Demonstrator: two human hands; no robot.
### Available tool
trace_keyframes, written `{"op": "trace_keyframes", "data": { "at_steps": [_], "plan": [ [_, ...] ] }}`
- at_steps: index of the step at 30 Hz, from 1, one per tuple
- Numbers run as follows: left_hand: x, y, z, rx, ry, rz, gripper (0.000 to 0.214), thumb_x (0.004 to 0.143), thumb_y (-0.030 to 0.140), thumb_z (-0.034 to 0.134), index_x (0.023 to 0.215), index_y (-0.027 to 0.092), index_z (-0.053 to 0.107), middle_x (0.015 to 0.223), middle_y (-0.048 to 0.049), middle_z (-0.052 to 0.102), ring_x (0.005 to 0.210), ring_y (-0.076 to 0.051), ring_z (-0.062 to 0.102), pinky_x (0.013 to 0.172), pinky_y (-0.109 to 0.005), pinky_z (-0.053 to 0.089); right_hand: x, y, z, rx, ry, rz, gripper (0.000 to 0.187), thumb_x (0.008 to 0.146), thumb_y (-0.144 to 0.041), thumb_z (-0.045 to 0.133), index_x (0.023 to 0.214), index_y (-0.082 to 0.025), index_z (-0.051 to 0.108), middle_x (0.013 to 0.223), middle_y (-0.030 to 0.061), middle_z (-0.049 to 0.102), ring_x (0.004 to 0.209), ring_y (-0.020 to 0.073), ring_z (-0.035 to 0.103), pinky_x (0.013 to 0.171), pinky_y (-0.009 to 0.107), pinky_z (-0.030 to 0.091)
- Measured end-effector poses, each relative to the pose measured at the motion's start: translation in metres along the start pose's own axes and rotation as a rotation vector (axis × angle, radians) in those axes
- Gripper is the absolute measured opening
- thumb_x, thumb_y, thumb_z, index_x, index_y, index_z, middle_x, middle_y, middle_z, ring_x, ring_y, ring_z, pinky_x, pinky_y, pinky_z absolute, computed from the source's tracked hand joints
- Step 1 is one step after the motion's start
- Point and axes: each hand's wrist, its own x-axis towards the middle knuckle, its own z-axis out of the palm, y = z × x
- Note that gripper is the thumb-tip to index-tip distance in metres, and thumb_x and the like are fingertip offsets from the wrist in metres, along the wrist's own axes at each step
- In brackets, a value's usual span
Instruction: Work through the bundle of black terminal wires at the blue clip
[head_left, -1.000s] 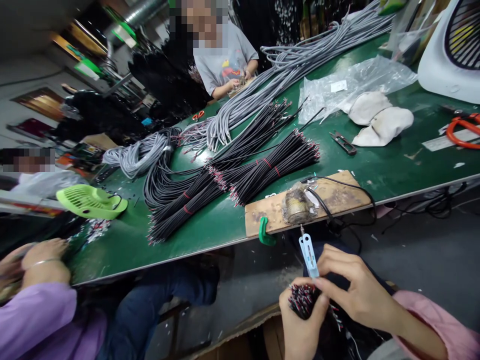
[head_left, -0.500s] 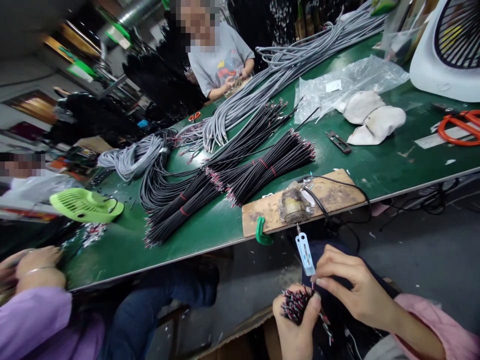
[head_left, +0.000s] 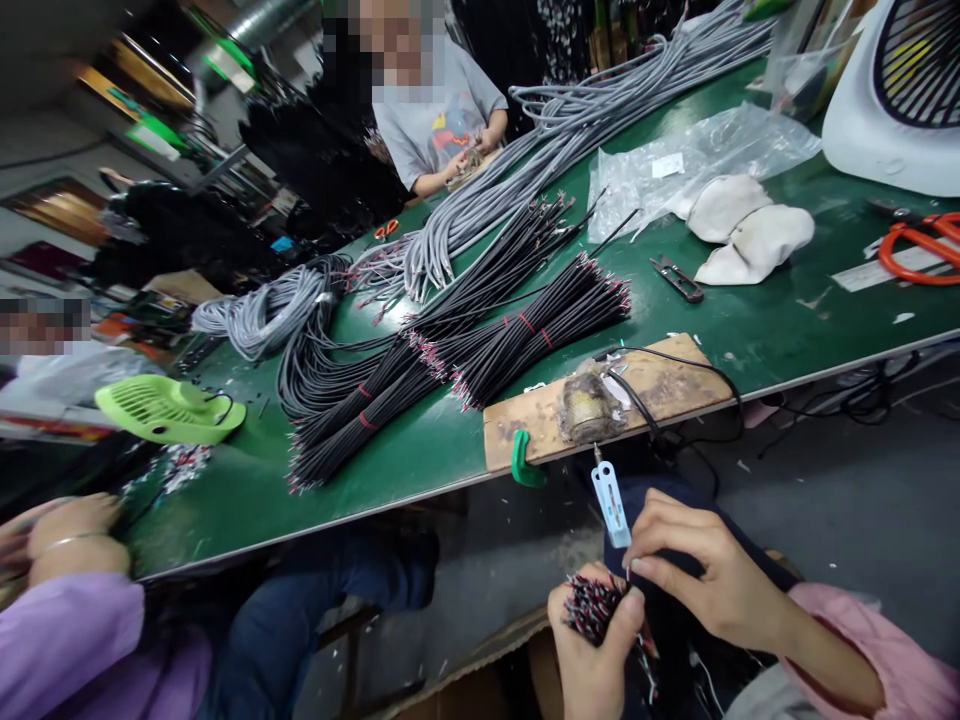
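Observation:
My left hand [head_left: 596,640] is wrapped round a bundle of black cables [head_left: 592,607], whose red, white and black wire ends face up. Thumb and forefinger of my right hand [head_left: 686,560] pinch the thin wire end of one cable at the bundle's right side. Just above my fingertips, a light-blue clothes peg [head_left: 610,505] hangs on the shaft of a small motor [head_left: 587,408]. That motor is fixed to a wooden board [head_left: 675,377] at the table edge, held by a green clamp [head_left: 525,462].
Tied black cable bundles [head_left: 540,330] and grey cables [head_left: 465,220] lie on the green table [head_left: 795,330]. Snips [head_left: 677,280], a white cloth [head_left: 750,230], orange scissors [head_left: 919,250] and a white fan [head_left: 885,140] are to the right. A co-worker's purple sleeve [head_left: 75,640] is at left.
Almost nothing differs. The view has shifted slightly, and both hands keep the same grip on the bundle and the wire end below the peg.

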Motion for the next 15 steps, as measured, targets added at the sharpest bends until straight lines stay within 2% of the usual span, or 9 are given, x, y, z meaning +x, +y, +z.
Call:
{"op": "trace_keyframes", "data": {
  "at_steps": [4, 8, 15],
  "plan": [
    [0.002, 0.001, -0.003, 0.033, -0.02, -0.043, 0.036, 0.064, 0.03, 0.087, 0.077, 0.017, 0.056, 0.061, 0.0046, 0.064, 0.037, -0.007, 0.056, 0.036, -0.015, 0.044, -0.001, -0.001, 0.003, -0.046, 0.017, 0.042, 0.017, 0.093, -0.016, 0.053, 0.078, -0.016, 0.06, 0.074, 0.0034, 0.061, 0.073, 0.0176, 0.054, 0.08, 0.038, 0.041],
    [0.001, 0.008, -0.002, 0.02, -0.02, -0.066, 0.036, 0.065, 0.034, 0.086, 0.077, 0.018, 0.057, 0.049, 0.0048, 0.064, 0.035, -0.009, 0.057, 0.038, -0.015, 0.047, -0.004, 0.0, 0.002, -0.023, 0.01, 0.082, 0.018, 0.093, -0.018, 0.054, 0.076, -0.016, 0.059, 0.073, 0.0037, 0.061, 0.073, 0.0176, 0.054, 0.075, 0.035, 0.041],
    [-0.001, 0.015, 0.005, -0.017, -0.03, -0.07, 0.035, 0.064, 0.033, 0.087, 0.075, 0.018, 0.057, 0.051, 0.0036, 0.066, 0.036, -0.01, 0.059, 0.037, -0.016, 0.047, -0.004, 0.004, -0.001, 0.023, 0.022, -0.002, 0.012, 0.093, -0.014, 0.057, 0.091, -0.016, 0.069, 0.079, 0.0042, 0.065, 0.078, 0.0172, 0.055, 0.074, 0.032, 0.04]
  ]
}}
